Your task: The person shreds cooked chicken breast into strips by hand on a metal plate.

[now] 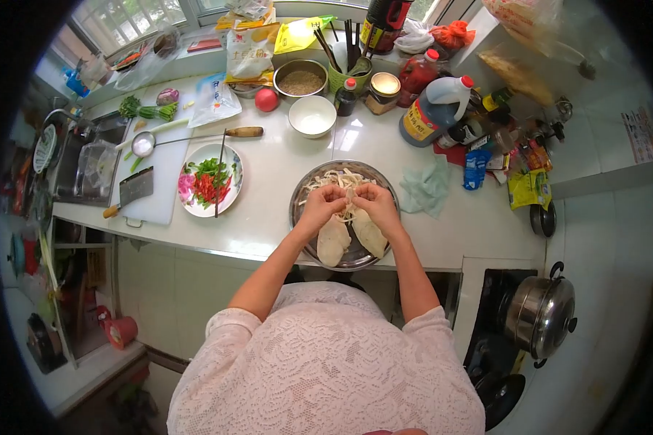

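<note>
A round metal tray (295, 230) rests at the counter's front edge, straight ahead of me. Two pale pieces of cooked chicken breast (333, 243) lie in its near half, and a pile of pale shreds (345, 177) covers the far half. Over the middle of the tray, my left hand (322, 206) and my right hand (376, 206) meet with fingertips pinched. Between them is a small strip of chicken (350, 196), partly hidden by the fingers.
To the left are a plate (232, 161) of chopped peppers with chopsticks, a cleaver (136, 186) on a white cutting board (165, 196), a ladle (144, 143) and a sink (69, 181). Behind the tray stand a white bowl (313, 117) and bottles. At right lie a cloth (424, 185) and a steel pot (540, 317).
</note>
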Action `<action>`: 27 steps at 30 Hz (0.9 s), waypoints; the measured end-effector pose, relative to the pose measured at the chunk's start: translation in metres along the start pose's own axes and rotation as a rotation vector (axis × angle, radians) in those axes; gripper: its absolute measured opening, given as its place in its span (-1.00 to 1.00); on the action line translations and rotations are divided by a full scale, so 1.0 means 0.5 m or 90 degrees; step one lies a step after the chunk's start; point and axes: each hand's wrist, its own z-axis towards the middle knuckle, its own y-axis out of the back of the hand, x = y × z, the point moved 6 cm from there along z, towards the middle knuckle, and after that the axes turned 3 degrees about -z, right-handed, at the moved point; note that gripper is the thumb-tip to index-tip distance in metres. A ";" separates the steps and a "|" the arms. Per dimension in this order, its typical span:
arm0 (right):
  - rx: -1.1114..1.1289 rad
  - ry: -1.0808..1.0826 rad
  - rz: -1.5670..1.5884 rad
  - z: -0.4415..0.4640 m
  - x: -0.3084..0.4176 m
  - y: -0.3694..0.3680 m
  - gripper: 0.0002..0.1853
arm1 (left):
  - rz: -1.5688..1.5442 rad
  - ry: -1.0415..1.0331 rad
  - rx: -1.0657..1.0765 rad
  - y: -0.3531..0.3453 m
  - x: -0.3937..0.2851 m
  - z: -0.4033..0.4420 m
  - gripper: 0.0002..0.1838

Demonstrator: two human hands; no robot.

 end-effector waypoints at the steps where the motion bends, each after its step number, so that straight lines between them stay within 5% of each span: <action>1: -0.004 0.001 0.001 0.000 -0.007 0.007 -0.92 | -0.026 0.031 0.001 -0.001 0.004 -0.001 -0.86; 6: -0.089 -0.057 -0.002 -0.012 -0.023 0.044 -0.90 | -0.109 0.092 -0.036 0.000 0.002 -0.018 -0.90; 16: -0.006 -0.053 0.062 -0.035 -0.033 -0.015 -0.89 | -0.075 0.067 0.010 -0.005 0.026 -0.026 -0.90; 27: -0.124 -0.023 -0.205 -0.008 -0.061 0.047 -0.86 | -0.089 0.108 -0.130 0.065 0.051 -0.037 -0.81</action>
